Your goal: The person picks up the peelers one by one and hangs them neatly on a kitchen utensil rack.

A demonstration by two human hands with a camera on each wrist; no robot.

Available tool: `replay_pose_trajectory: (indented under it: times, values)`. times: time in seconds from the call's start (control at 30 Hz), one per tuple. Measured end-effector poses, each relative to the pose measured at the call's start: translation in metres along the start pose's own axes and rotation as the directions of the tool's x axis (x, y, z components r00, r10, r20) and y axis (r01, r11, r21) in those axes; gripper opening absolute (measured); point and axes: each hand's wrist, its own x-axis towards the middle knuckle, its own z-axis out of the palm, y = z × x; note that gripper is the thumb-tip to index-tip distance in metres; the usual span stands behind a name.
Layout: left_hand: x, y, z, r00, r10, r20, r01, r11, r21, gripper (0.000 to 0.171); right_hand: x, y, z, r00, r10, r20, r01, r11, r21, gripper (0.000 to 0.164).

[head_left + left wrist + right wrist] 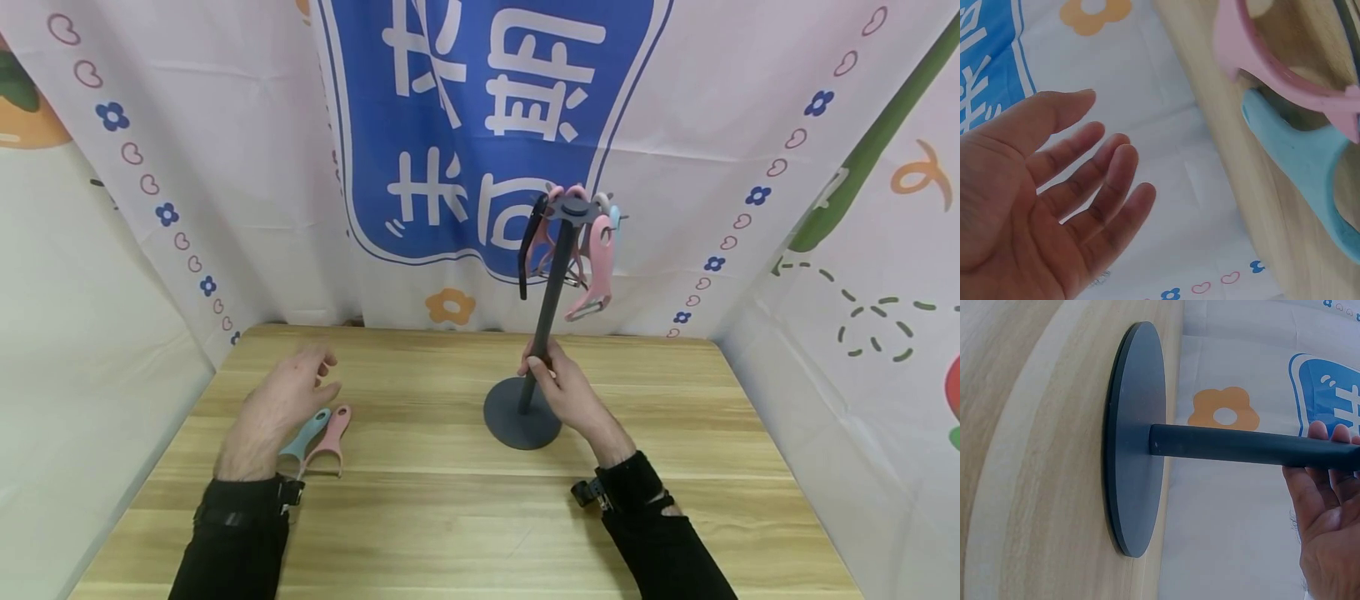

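Observation:
My right hand (564,385) grips the post of a dark grey stand (553,292) low down, above its round base (517,433). In the right wrist view the fingers curl round the post (1229,445). From the stand's top hang several peelers, among them a pink peeler (601,262) and a black one (531,242). On the left, my left hand (281,398) hovers with fingers loosely bent and nothing in them. Just beside it a blue peeler (307,435) and a pink peeler (334,433) lie on the table; both show large in the left wrist view.
The wooden table (420,517) ends at the back against a white curtain (285,250) with a blue printed panel (480,108). White printed cloth walls (840,400) stand at both sides.

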Motion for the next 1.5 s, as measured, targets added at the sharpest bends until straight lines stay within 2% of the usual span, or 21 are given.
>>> replay_pose_trajectory:
  times: [0.13, 0.17, 0.27, 0.37, 0.4, 0.63, 0.8, 0.97, 1.23, 1.37, 1.5]
  values:
    - [0.001, -0.006, -0.002, 0.996, -0.049, 0.068, 0.048, 0.999, 0.012, 0.042, 0.001, 0.001, 0.0, 1.0, 0.005, 0.003, -0.005, 1.0, -0.008, 0.021]
    - [0.001, -0.007, -0.003, 0.994, -0.064, 0.087, 0.063, 0.998, 0.018, 0.043, 0.005, 0.028, 0.003, 1.0, -0.028, 0.003, 0.028, 1.0, 0.007, 0.023]
    - [0.002, -0.009, -0.004, 0.984, -0.099, 0.147, 0.096, 0.995, 0.029, 0.047, 0.005, 0.031, 0.002, 0.999, -0.05, 0.005, 0.05, 0.999, 0.01, 0.025]
    - [0.002, -0.012, -0.003, 0.973, -0.127, 0.193, 0.121, 0.992, 0.043, 0.047, 0.004, 0.03, 0.003, 0.997, -0.071, 0.0, 0.071, 0.997, 0.007, 0.025]
    - [0.002, -0.012, -0.003, 0.969, -0.136, 0.207, 0.129, 0.991, 0.046, 0.047, 0.0, 0.003, 0.0, 0.999, -0.037, -0.002, 0.037, 0.999, -0.009, 0.022]
    - [0.0, -0.017, 0.0, 0.928, -0.214, 0.306, 0.195, 0.976, 0.091, 0.048, -0.001, 0.001, -0.001, 1.0, -0.019, -0.009, 0.019, 1.0, -0.015, 0.019]
    - [-0.002, -0.021, 0.003, 0.912, -0.241, 0.331, 0.217, 0.97, 0.109, 0.047, 0.0, 0.001, -0.001, 1.0, -0.002, 0.0, 0.002, 1.0, -0.002, 0.02]
    - [-0.002, -0.026, 0.006, 0.899, -0.264, 0.348, 0.248, 0.964, 0.092, 0.045, 0.0, 0.001, -0.001, 1.0, -0.01, 0.0, 0.01, 1.0, -0.008, 0.02]
    - [-0.006, -0.027, 0.007, 0.878, -0.315, 0.361, 0.311, 0.948, 0.071, 0.034, 0.0, 0.0, 0.0, 1.0, -0.013, 0.001, 0.013, 1.0, -0.011, 0.021]
    - [-0.007, -0.027, 0.007, 0.87, -0.322, 0.374, 0.316, 0.945, 0.08, 0.034, 0.0, 0.0, -0.001, 1.0, -0.011, -0.001, 0.011, 1.0, -0.011, 0.022]
    - [-0.007, -0.027, 0.006, 0.87, -0.319, 0.377, 0.317, 0.946, 0.07, 0.034, 0.0, -0.001, -0.001, 1.0, -0.019, -0.005, 0.019, 1.0, -0.018, 0.021]
